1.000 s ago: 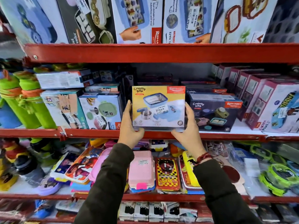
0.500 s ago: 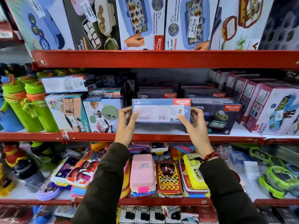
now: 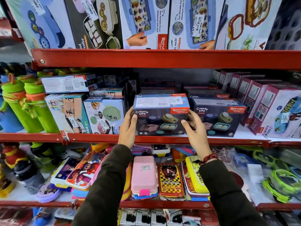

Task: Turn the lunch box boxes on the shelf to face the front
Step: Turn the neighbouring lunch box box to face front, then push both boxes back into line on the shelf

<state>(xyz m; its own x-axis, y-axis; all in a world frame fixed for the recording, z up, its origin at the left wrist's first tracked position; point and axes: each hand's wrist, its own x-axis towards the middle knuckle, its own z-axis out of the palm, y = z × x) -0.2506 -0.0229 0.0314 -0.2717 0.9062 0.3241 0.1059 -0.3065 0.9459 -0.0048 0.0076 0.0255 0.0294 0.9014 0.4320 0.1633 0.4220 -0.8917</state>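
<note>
A Crunchy Bite lunch box box (image 3: 161,117) stands on the middle red shelf (image 3: 162,139), its dark picture side toward me and its blue label side on top. My left hand (image 3: 127,128) grips its left end, thumb on the front face. My right hand (image 3: 195,129) is at its right end with the fingers spread, only lightly touching the corner. A matching dark Crunchy Bite box (image 3: 218,118) stands just to the right, also facing front. More of the same boxes are stacked behind.
Left of the box stand a green lunch box carton (image 3: 104,116) and a kids' carton (image 3: 68,111), then green bottles (image 3: 32,108). Pink-and-white cartons (image 3: 276,110) fill the right. Large boxes sit on the shelf above; loose lunch boxes lie on the shelf below.
The box was rolled in my hands from its yellow face to its label side, then to the dark picture face, and set down on the shelf. My right hand's fingers have loosened.
</note>
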